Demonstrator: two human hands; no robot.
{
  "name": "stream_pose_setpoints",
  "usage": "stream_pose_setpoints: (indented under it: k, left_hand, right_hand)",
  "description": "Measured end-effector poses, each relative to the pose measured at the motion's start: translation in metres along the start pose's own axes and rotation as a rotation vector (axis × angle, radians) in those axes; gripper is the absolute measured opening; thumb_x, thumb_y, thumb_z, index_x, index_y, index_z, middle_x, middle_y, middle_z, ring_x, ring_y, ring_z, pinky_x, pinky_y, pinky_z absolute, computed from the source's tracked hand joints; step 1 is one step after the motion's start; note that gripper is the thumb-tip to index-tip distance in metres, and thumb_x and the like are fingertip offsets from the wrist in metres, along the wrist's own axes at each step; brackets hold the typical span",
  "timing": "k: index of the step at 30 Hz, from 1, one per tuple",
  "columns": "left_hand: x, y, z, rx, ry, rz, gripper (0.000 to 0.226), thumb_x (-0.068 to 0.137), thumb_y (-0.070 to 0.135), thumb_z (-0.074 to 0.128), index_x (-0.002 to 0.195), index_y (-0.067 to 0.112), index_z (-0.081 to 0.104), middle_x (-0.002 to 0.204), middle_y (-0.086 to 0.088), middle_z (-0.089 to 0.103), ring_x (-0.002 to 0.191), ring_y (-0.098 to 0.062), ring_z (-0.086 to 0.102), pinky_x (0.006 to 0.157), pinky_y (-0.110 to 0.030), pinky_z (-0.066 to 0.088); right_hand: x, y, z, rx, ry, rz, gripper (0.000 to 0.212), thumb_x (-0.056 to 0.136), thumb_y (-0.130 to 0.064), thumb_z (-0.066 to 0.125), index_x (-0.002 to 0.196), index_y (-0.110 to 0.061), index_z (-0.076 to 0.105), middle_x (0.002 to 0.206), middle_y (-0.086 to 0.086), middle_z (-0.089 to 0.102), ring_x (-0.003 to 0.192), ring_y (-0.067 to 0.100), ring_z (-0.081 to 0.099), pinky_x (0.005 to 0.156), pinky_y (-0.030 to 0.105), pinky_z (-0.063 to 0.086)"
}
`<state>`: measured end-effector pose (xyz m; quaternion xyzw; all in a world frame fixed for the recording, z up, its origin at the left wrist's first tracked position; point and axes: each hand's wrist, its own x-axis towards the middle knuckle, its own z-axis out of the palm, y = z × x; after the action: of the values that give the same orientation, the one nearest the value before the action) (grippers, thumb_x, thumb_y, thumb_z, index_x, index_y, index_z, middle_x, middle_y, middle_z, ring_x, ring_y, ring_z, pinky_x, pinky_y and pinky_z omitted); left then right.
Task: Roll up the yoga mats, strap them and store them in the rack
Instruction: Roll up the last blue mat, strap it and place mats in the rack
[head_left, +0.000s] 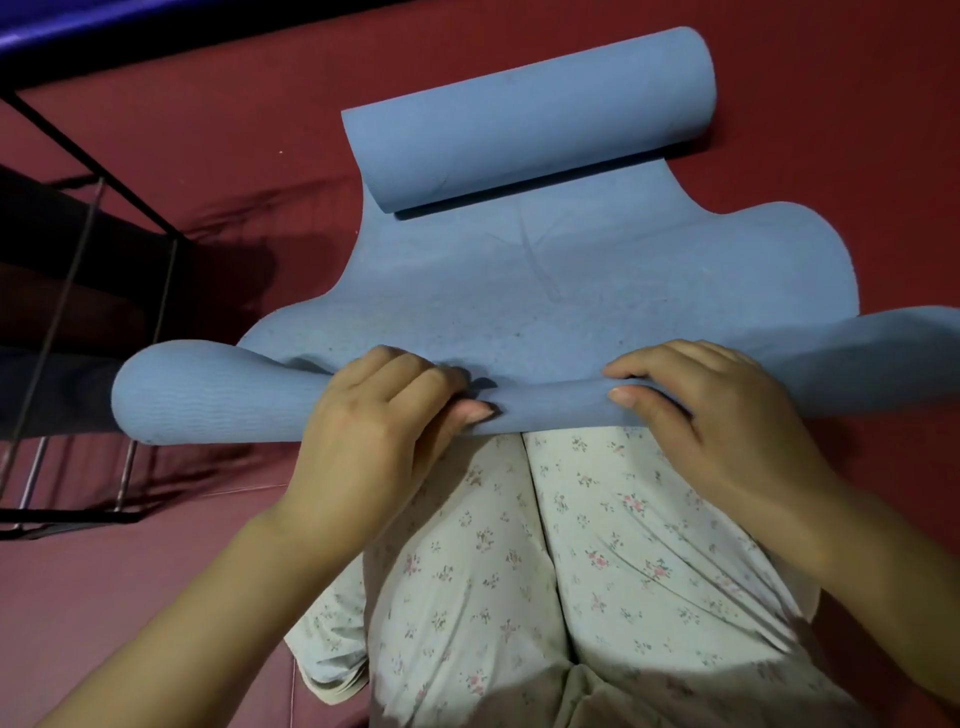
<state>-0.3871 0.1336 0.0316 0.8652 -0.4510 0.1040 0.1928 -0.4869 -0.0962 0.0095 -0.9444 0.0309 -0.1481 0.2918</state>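
A blue yoga mat (545, 280) lies on the red floor in front of my knees. Its far end is curled into a loose roll (530, 119). Its near edge is folded over into a thin roll (208, 395) that spans the frame from left to right. My left hand (379, 431) grips this near roll left of centre, fingers curled over the top and thumb beneath. My right hand (717, 415) grips it right of centre the same way. No strap is visible.
A black metal wire rack (78, 332) stands on the left, close to the near roll's left end. The red floor covering (831, 104) surrounds the mat. My legs in floral trousers (545, 571) fill the lower middle. A blue band (104, 21) runs along the top left.
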Motion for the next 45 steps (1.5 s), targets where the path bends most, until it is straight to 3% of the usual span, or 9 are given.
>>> stream_pose_setpoints:
  k: [5, 9, 14, 20, 24, 28, 34, 40, 45]
  left_hand:
    - [0.01, -0.015, -0.009, -0.053, -0.154, 0.044, 0.053, 0.083, 0.056, 0.058, 0.101, 0.008, 0.071, 0.095, -0.003, 0.054, 0.086, -0.017, 0.049, 0.083, -0.018, 0.033]
    - [0.018, -0.019, -0.01, -0.125, -0.188, 0.04, 0.043, 0.087, 0.049, 0.056, 0.098, 0.01, 0.071, 0.087, 0.0, 0.055, 0.078, -0.014, 0.051, 0.077, -0.015, 0.036]
    - [0.03, -0.025, -0.011, -0.161, -0.228, -0.004, 0.04, 0.086, 0.049, 0.054, 0.088, 0.015, 0.073, 0.079, 0.006, 0.058, 0.071, -0.01, 0.057, 0.061, -0.024, 0.046]
    - [0.045, -0.031, -0.008, -0.232, -0.289, -0.222, 0.045, 0.077, 0.067, 0.052, 0.093, 0.028, 0.068, 0.079, 0.014, 0.062, 0.077, -0.003, 0.056, 0.065, -0.015, 0.043]
    - [0.056, -0.033, -0.007, -0.295, -0.34, -0.371, 0.037, 0.072, 0.061, 0.059, 0.079, 0.025, 0.048, 0.065, 0.008, 0.056, 0.066, -0.007, 0.052, 0.059, -0.02, 0.039]
    - [0.062, -0.038, -0.006, -0.356, -0.398, -0.345, 0.029, 0.08, 0.044, 0.065, 0.075, 0.019, 0.05, 0.063, 0.002, 0.055, 0.059, -0.01, 0.047, 0.055, -0.023, 0.038]
    - [0.059, -0.049, 0.007, -0.2, -0.236, -0.102, 0.046, 0.082, 0.056, 0.052, 0.071, 0.012, 0.061, 0.087, 0.005, 0.052, 0.079, -0.013, 0.044, 0.074, -0.018, 0.036]
    - [0.046, -0.033, -0.005, 0.139, -0.159, 0.014, 0.053, 0.086, 0.061, 0.043, 0.079, 0.015, 0.067, 0.096, -0.005, 0.052, 0.08, -0.013, 0.033, 0.071, -0.03, 0.022]
    - [0.034, -0.03, -0.014, 0.2, -0.201, 0.047, 0.054, 0.07, 0.059, 0.066, 0.093, 0.01, 0.072, 0.096, -0.009, 0.053, 0.086, -0.023, 0.041, 0.07, -0.034, 0.035]
  right_hand:
    - [0.013, 0.003, -0.003, 0.114, -0.049, 0.057, 0.026, 0.087, -0.035, 0.053, 0.092, -0.016, 0.071, 0.087, -0.01, 0.067, 0.089, 0.005, 0.055, 0.077, 0.015, 0.04]
    - [0.015, 0.004, -0.004, 0.17, -0.071, 0.081, 0.028, 0.088, -0.033, 0.053, 0.093, -0.015, 0.073, 0.087, -0.013, 0.061, 0.088, 0.002, 0.054, 0.078, 0.005, 0.038]
    - [0.012, 0.002, -0.008, -0.09, -0.065, -0.048, 0.041, 0.086, -0.045, 0.046, 0.1, -0.019, 0.074, 0.09, -0.01, 0.05, 0.084, 0.007, 0.04, 0.076, 0.019, 0.024]
    - [0.018, 0.006, -0.009, -0.04, -0.137, 0.027, 0.056, 0.076, -0.06, 0.053, 0.115, -0.023, 0.067, 0.091, -0.015, 0.053, 0.086, -0.001, 0.039, 0.083, 0.004, 0.025]
    - [0.033, 0.007, -0.01, 0.082, -0.146, 0.138, 0.04, 0.072, -0.065, 0.053, 0.093, -0.033, 0.06, 0.084, -0.023, 0.056, 0.086, -0.005, 0.05, 0.077, 0.003, 0.033]
    - [0.043, 0.012, -0.01, 0.122, -0.139, 0.074, 0.04, 0.074, -0.058, 0.052, 0.08, -0.02, 0.064, 0.073, -0.011, 0.062, 0.08, 0.005, 0.055, 0.07, 0.016, 0.041]
    - [0.053, 0.026, -0.005, 0.244, -0.19, 0.04, 0.037, 0.082, -0.055, 0.06, 0.078, -0.019, 0.065, 0.077, -0.008, 0.061, 0.078, 0.01, 0.059, 0.072, 0.031, 0.045]
    - [0.059, 0.033, -0.003, 0.289, -0.14, -0.015, 0.041, 0.075, -0.054, 0.056, 0.078, -0.018, 0.073, 0.08, -0.006, 0.052, 0.081, 0.009, 0.053, 0.073, 0.016, 0.04]
    - [0.05, 0.024, -0.004, 0.087, -0.012, -0.194, 0.031, 0.084, -0.041, 0.058, 0.092, -0.016, 0.075, 0.08, -0.005, 0.058, 0.076, 0.01, 0.05, 0.074, 0.029, 0.042]
